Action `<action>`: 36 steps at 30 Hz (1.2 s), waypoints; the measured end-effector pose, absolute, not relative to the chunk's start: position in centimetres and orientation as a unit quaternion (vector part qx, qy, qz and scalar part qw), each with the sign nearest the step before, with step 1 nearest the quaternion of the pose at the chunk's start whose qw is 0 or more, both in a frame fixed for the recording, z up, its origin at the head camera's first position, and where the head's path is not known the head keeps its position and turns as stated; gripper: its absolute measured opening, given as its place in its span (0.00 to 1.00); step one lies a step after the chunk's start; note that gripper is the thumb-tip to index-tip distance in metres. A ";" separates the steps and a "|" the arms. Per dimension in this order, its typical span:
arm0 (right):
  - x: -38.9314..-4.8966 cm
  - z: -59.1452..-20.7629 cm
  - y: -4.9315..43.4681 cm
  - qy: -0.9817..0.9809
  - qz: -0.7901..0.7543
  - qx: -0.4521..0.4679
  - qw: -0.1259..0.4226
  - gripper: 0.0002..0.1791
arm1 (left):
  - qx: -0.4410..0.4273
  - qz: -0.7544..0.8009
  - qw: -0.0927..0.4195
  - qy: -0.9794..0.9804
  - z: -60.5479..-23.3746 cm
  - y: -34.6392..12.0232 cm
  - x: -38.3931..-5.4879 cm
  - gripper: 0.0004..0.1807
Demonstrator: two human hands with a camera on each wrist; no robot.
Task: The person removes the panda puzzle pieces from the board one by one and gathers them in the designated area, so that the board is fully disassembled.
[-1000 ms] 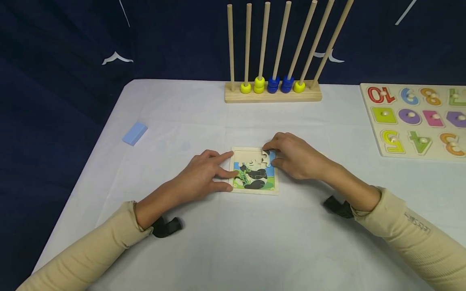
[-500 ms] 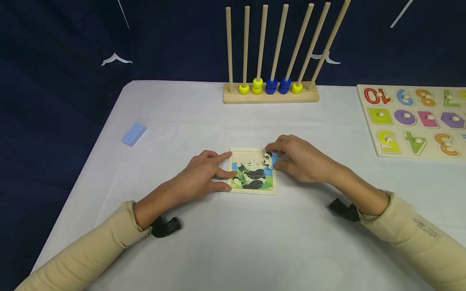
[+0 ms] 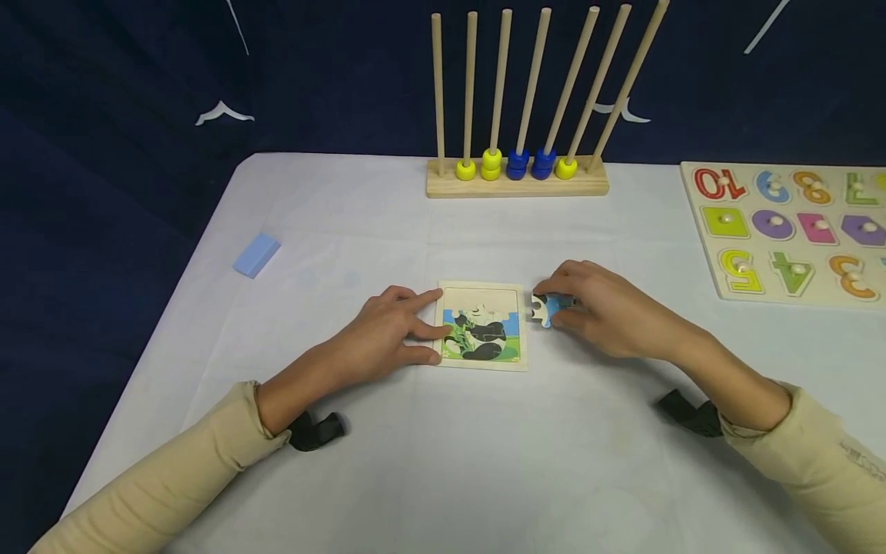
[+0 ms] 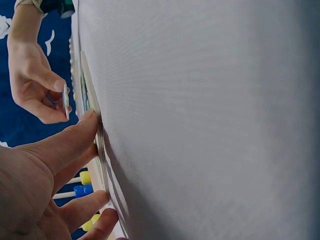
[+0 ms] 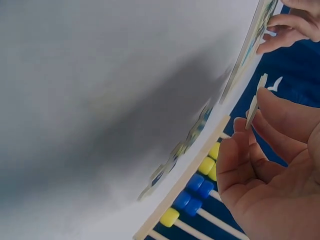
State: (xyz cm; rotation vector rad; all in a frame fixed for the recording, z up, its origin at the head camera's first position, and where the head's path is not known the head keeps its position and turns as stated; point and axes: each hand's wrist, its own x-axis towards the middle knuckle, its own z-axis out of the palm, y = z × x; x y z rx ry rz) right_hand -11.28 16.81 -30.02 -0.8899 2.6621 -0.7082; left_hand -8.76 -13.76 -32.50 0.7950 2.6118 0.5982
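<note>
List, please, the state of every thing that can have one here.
Puzzle: partly filled, top part bare; left hand touches its edge.
Held piece: off the puzzle, pinched by the right hand.
Loose pieces: lying on the table, not fitted.
Abacus: upright, beads down, both end rods bare.
Number board: flat, visible slots filled, right side cut off.
Blue block: lying flat, untouched.

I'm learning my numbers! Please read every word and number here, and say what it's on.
On the number board, upside down:
"10", red
"9", blue, probably
"8", orange
"7", green
"5", yellow
"4", green
"3", orange
Two pieces at the picture's edge: cut off, unreadable.
Right sleeve: printing too blurred to read.
</note>
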 end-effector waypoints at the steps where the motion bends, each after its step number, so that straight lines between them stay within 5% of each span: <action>1: -11.2 -30.0 17.0 0.914 -0.244 -0.301 0.123 0.20 | 0.280 0.210 0.173 0.921 -32.5 -13.8 -8.7 0.22; 36: -12.2 -31.7 26.3 0.945 -0.200 -0.239 0.104 0.23 | 0.280 0.189 0.172 0.925 -32.6 -13.6 -8.9 0.23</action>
